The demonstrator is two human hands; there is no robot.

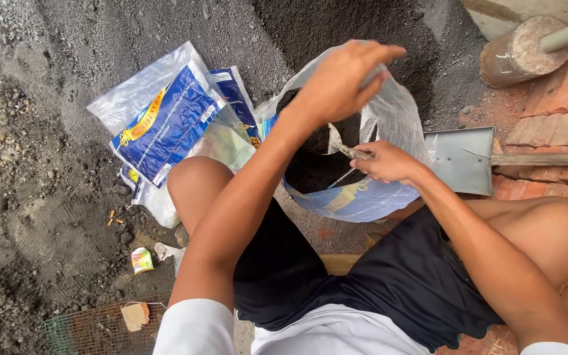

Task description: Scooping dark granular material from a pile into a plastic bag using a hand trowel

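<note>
**Two hands at an open sack of dark soil**

I look down over my own knees, in dark shorts, at bare ground. My left hand (340, 82) reaches across to the far rim of an open plastic sack (389, 118), fingers curled over the clear edge and pinching it up. My right hand (386, 162) sits at the near right of the sack mouth, closed around the handle of a small tool (350, 152); its working end points into the sack, and I cannot tell what kind of tool it is. The sack stands just beyond my knees, near the middle of the view, with dark soil inside.

To the left of the sack lie flat blue-and-clear bags (172, 118) on the dirt. To the right, a grey metal scoop (458, 158) with a wooden handle rests against red bricks (553, 125). Small scraps of litter (141, 260) lie near left.
</note>
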